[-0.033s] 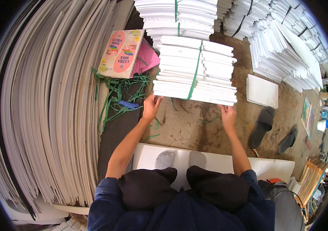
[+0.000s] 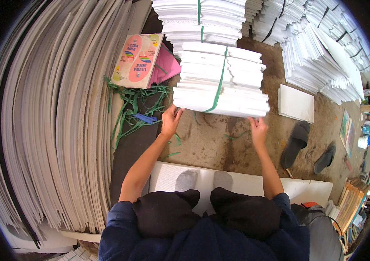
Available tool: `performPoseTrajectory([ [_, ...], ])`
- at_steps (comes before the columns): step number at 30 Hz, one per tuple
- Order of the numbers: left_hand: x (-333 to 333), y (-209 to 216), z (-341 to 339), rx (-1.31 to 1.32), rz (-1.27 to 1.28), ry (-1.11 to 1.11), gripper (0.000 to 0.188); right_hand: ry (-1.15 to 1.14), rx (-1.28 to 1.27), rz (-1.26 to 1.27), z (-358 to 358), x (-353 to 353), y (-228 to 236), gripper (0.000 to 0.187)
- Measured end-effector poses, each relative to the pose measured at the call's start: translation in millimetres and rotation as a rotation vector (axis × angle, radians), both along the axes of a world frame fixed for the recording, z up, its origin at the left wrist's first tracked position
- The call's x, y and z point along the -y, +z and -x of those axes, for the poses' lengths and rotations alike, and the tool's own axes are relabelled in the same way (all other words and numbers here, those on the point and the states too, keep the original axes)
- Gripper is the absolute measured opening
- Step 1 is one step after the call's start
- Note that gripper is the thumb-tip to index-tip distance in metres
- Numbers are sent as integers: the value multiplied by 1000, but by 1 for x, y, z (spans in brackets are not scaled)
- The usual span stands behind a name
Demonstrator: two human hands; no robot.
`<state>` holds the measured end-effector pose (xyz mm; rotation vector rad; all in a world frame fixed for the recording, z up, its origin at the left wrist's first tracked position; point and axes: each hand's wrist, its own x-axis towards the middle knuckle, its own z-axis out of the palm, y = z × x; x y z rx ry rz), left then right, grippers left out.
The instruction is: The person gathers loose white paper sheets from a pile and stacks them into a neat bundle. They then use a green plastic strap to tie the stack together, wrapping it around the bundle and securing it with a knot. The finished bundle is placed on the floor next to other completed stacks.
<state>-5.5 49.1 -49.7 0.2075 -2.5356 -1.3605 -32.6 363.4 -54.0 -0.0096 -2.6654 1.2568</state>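
Observation:
A bundle of white paperboard sheets lies in front of me, its layered edges upward and a green plastic band running across it. My left hand pinches the bundle's near left corner between thumb and fingers. At the near right corner, my right hand grips the same bundle with its fingertips. The near sheet leans a little, showing its broad white face. The fingertips beneath the edge are partly hidden.
Tall grey-white sheet stacks fill the left side. A printed carton panel, tangled green strips and a blue tool-like piece lie beside them. Another tied stack stands beyond. On the right are a white sheet pile and black slippers.
The near side of the bundle has risen and tilted slightly, so more of its front face shows. My right hand has moved up a little with it; my left has barely moved.

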Motion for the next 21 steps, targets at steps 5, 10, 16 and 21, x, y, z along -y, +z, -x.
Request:
performPoseTrajectory([
  [5,-4,67,21,-63,-79,65,36,-45,-103,22,28,5,79,38],
  [10,-7,129,39,-96,-79,71,28,-66,-24,41,39,1,116,45],
  [16,10,106,50,144,151,-51,25,26,235,-48,43,4,99,45],
  [21,5,94,50,53,181,-110,24,29,188,-95,50,4,82,41],
])
